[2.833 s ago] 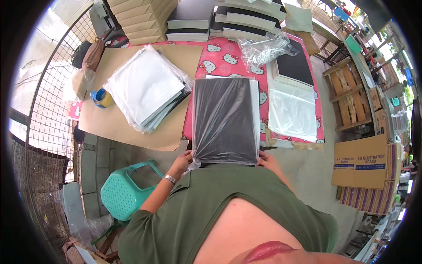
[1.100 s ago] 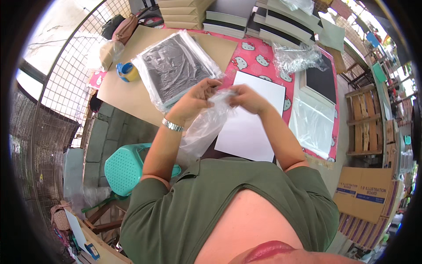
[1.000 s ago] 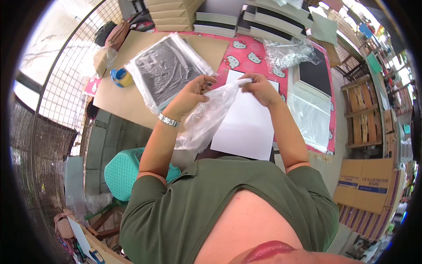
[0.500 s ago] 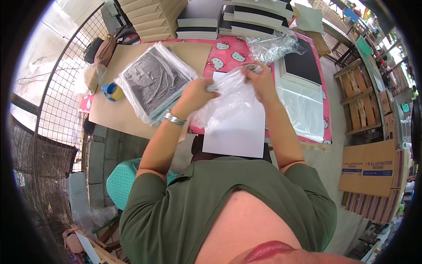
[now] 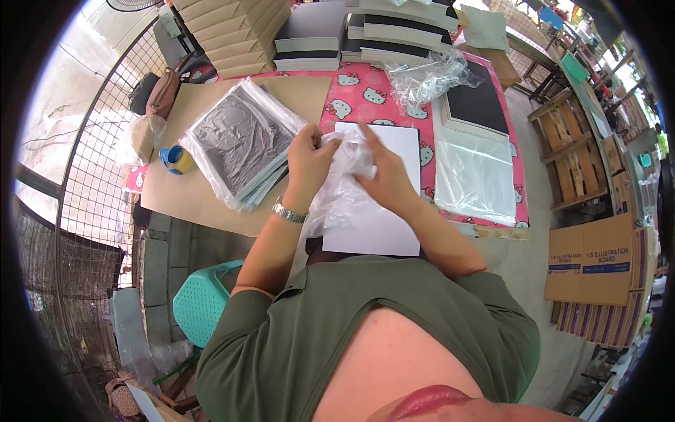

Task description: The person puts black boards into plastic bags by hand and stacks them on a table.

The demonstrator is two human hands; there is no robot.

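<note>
Clear plastic bag hangs crumpled between my hands, over the left part of a stack of white sheets at the table's front edge. My left hand, with a metal watch on its wrist, pinches the bag's upper edge. My right hand has its thumb and fingers around the bag's bunched part; some fingertips are hidden behind the plastic. Left of my hands lies a tilted pile of dark sheets in clear wrapping. To the right are flat clear plastic bags, partly under a black-topped stack.
Crumpled clear plastic lies beyond my right hand. Black and white board stacks and brown paper bundles line the back. A tape roll sits on brown board at left. A green stool stands below.
My right hand has come left and down toward my left hand, drawing the plastic bag together. The bag has shifted left, uncovering more of the white stack.
</note>
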